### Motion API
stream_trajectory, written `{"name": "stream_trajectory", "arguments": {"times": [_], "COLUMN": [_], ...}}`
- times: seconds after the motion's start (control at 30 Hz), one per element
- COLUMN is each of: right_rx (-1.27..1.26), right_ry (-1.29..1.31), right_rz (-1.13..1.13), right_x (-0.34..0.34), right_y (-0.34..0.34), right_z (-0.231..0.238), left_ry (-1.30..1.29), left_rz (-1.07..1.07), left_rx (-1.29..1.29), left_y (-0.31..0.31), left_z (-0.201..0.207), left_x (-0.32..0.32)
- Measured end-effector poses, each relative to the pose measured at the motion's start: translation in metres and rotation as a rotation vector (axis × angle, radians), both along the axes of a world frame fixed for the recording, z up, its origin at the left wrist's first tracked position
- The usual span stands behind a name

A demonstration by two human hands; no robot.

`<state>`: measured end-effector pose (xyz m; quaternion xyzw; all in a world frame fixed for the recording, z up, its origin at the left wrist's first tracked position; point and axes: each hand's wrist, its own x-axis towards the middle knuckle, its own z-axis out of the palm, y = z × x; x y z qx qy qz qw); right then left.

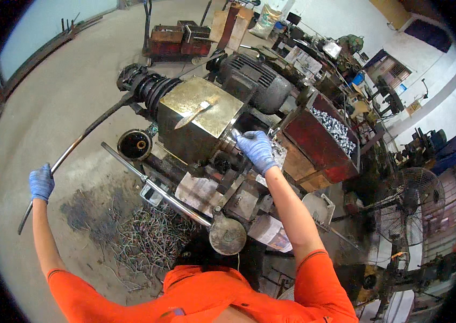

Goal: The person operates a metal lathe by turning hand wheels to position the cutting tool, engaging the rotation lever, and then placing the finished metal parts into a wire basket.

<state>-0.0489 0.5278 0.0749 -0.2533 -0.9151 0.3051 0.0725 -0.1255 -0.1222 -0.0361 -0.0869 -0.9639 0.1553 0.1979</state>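
My left hand (41, 183), in a blue glove, is closed around the long metal lever (80, 145) that runs from the rear end of the lathe's headstock (204, 110). On the other side, my gloved right hand (257, 149) reaches to the spindle nose (229, 141) with its fingers pinched together. A small shiny metal part (235, 133) shows at those fingertips; the glove hides most of it. A brush (193, 114) lies on top of the headstock. Below it a second, shiny lever (155, 188) slants across the machine, near a round metal disc (228, 236).
A red bin (314, 142) of small metal parts stands right of the lathe, beside the motor (255, 78). Metal shavings (152, 237) cover the floor at lower left. A pedestal fan (411, 204) stands at right. A cart with boxes (179, 40) is at the back.
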Motion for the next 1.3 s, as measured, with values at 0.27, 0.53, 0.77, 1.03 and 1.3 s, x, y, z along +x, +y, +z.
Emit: {"name": "stream_trajectory", "arguments": {"times": [0.27,0.53,0.77,1.03,1.3], "right_rx": [0.217,0.145,0.029,-0.107,-0.129], "right_ry": [0.422,0.494,0.372,0.344,0.419], "right_rz": [0.245,0.288,-0.042,-0.143,-0.079], "right_x": [0.057,0.214,0.345,0.361,0.348], "right_y": [-0.013,-0.004,0.043,0.051,0.028], "right_z": [0.015,-0.004,-0.077,-0.093,-0.084], "left_ry": [-0.036,0.116,0.209,0.169,0.1], "left_rz": [-0.188,-0.613,-0.714,-0.432,-0.535], "left_rx": [0.597,0.792,0.63,0.604,0.623], "left_y": [0.142,0.37,0.407,0.347,0.374], "left_z": [0.073,0.141,0.105,0.135,0.139], "left_x": [0.009,0.035,0.013,0.014,0.036]}}
